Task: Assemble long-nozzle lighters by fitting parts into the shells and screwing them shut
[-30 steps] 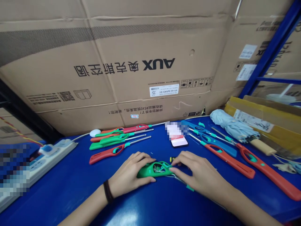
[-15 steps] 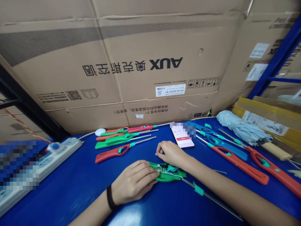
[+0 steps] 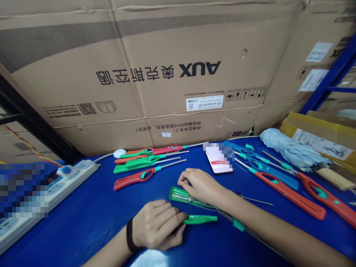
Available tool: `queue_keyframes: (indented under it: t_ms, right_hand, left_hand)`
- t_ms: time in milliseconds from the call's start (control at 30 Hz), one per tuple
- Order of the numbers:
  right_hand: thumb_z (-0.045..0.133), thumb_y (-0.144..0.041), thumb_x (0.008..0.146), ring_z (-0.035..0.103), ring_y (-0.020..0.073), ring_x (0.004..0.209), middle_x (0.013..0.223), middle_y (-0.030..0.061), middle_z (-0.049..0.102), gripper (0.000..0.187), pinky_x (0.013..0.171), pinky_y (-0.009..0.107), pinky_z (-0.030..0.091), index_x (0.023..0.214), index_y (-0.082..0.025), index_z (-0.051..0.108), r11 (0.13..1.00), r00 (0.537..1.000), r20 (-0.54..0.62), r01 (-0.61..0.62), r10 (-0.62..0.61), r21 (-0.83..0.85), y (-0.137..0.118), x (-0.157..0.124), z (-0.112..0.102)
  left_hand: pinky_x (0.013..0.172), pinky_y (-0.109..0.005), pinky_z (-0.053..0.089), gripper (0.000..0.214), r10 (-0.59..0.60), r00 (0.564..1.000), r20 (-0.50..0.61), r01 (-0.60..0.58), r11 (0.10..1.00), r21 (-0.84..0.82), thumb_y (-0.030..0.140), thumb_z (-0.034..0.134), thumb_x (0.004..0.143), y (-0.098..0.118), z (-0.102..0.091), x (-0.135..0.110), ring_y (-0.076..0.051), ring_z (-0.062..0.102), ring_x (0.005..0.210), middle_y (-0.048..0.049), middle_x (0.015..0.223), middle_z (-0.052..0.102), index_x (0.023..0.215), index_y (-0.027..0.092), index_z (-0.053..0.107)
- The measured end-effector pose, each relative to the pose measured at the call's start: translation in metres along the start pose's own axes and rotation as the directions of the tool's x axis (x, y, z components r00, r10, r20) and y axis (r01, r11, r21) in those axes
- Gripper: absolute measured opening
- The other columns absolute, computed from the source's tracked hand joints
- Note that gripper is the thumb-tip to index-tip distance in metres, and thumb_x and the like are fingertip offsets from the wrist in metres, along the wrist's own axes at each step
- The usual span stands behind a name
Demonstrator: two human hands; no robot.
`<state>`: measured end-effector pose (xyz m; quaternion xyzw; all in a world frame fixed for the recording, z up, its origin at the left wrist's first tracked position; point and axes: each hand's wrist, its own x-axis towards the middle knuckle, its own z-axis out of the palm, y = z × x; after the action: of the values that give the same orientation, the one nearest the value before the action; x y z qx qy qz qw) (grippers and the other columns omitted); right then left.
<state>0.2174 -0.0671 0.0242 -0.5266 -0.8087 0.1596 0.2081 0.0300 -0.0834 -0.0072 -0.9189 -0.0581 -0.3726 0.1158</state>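
Note:
My left hand [image 3: 158, 226], with a dark band at the wrist, is closed around a green half of a lighter casing [image 3: 201, 219]. Its free end sticks out to the right of my fingers. Behind it, the open green lighter [image 3: 178, 194] lies on the blue table, its clear fuel tank and white wire exposed. The metal tube of this lighter runs toward the lower right under my right forearm. Over the open casing, my right hand [image 3: 201, 181] has its fingers curled together. Whether anything small is inside them is hidden.
Several red, green and orange lighters [image 3: 135, 180] lie at left. Red and blue ones [image 3: 292, 193] lie at right, near a thin metal rod [image 3: 258, 201] and folded umbrella [image 3: 294, 150]. A phone [image 3: 221, 163] lies behind my hands. A power strip [image 3: 50, 198] stands left; a big carton [image 3: 155, 96] stands behind.
The green half casing has come away from the lighter, and my left hand has drawn it down toward me. The rest of the lighter now lies farther back, under my right hand.

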Motion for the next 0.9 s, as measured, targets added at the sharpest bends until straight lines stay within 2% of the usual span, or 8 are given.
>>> queue_keyframes:
  t_ms: [200, 467, 600, 667, 700, 767, 833, 900]
  right_hand:
    - [0.050, -0.024, 0.092, 0.061, 0.0154, 0.074, 0.082, 0.0017, 0.067, 0.016, 0.066, 0.026, 0.044, 0.089, -0.020, 0.064, 1.000, 0.995, -0.098, 0.010, -0.009, 0.016, 0.018, -0.024, -0.031]
    - [0.045, -0.034, 0.093, 0.054, 0.0124, 0.055, 0.078, -0.0024, 0.065, 0.019, 0.051, 0.024, 0.041, 0.090, -0.027, 0.063, 0.991, 0.985, -0.109, -0.132, 0.134, 0.030, 0.047, -0.103, -0.055]
    - [0.044, -0.034, 0.094, 0.056, 0.0135, 0.057, 0.075, -0.0015, 0.064, 0.020, 0.052, 0.024, 0.045, 0.090, -0.028, 0.062, 0.983, 0.978, -0.108, -0.183, 0.180, -0.016, 0.054, -0.132, -0.050]
    - [0.046, -0.037, 0.093, 0.062, 0.0150, 0.066, 0.083, -0.0004, 0.066, 0.018, 0.064, 0.027, 0.050, 0.090, -0.028, 0.062, 0.984, 0.979, -0.120, -0.171, 0.165, -0.042, 0.055, -0.145, -0.042]
    - [0.052, -0.039, 0.089, 0.065, 0.0182, 0.080, 0.091, 0.0008, 0.067, 0.015, 0.075, 0.030, 0.052, 0.094, -0.029, 0.062, 0.983, 0.978, -0.135, -0.168, 0.158, -0.069, 0.054, -0.150, -0.037]
    - [0.066, -0.045, 0.078, 0.062, 0.0244, 0.101, 0.104, 0.0026, 0.066, 0.030, 0.086, 0.036, 0.050, 0.104, -0.031, 0.059, 0.983, 0.981, -0.135, -0.151, 0.136, -0.102, 0.053, -0.159, -0.025]
    - [0.069, -0.042, 0.077, 0.062, 0.0246, 0.102, 0.108, 0.0028, 0.064, 0.036, 0.084, 0.036, 0.052, 0.109, -0.031, 0.056, 0.983, 0.985, -0.092, -0.155, 0.147, -0.096, 0.052, -0.164, -0.016]
    - [0.061, -0.034, 0.084, 0.064, 0.0218, 0.094, 0.104, 0.0027, 0.064, 0.022, 0.078, 0.034, 0.053, 0.106, -0.030, 0.056, 0.983, 0.985, -0.039, -0.169, 0.166, -0.073, 0.049, -0.163, -0.011]
  left_hand:
    - [0.043, -0.023, 0.038, 0.008, -0.155, 0.983, 0.093, 0.158, 0.987, -0.022, 0.022, 0.058, 0.087, -0.004, -0.001, 0.004, -0.010, 0.055, 0.044, 0.0011, 0.060, 0.065, 0.088, 0.015, 0.063]
    - [0.050, -0.018, 0.041, 0.023, -0.410, 0.827, 0.384, 0.531, 0.792, -0.300, 0.032, 0.055, 0.091, -0.030, 0.004, 0.040, -0.008, 0.055, 0.052, 0.0000, 0.065, 0.064, 0.082, 0.017, 0.070]
    - [0.073, -0.026, 0.049, 0.025, -0.408, 0.795, 0.448, 0.531, 0.826, -0.190, 0.042, 0.060, 0.086, -0.041, 0.014, 0.049, -0.016, 0.063, 0.078, -0.0032, 0.091, 0.068, 0.095, 0.022, 0.071]
    - [0.085, -0.032, 0.047, 0.031, -0.410, 0.793, 0.451, 0.523, 0.837, -0.158, 0.046, 0.060, 0.085, -0.040, 0.015, 0.048, -0.020, 0.062, 0.094, -0.0047, 0.103, 0.065, 0.106, 0.024, 0.067]
    - [0.088, -0.033, 0.047, 0.035, -0.398, 0.787, 0.472, 0.523, 0.836, -0.167, 0.048, 0.061, 0.084, -0.039, 0.015, 0.048, -0.020, 0.061, 0.097, -0.0048, 0.106, 0.065, 0.109, 0.024, 0.066]
    - [0.087, -0.033, 0.048, 0.047, -0.353, 0.767, 0.536, 0.518, 0.834, -0.192, 0.054, 0.065, 0.078, -0.034, 0.014, 0.046, -0.021, 0.060, 0.096, -0.0046, 0.107, 0.064, 0.115, 0.024, 0.062]
    - [0.085, -0.033, 0.048, 0.055, -0.313, 0.753, 0.578, 0.498, 0.846, -0.190, 0.056, 0.068, 0.074, -0.028, 0.013, 0.044, -0.022, 0.060, 0.096, -0.0048, 0.107, 0.063, 0.118, 0.024, 0.060]
    - [0.084, -0.032, 0.048, 0.050, -0.320, 0.752, 0.576, 0.497, 0.850, -0.177, 0.054, 0.065, 0.078, -0.024, 0.013, 0.040, -0.022, 0.060, 0.095, -0.0051, 0.106, 0.063, 0.118, 0.024, 0.060]
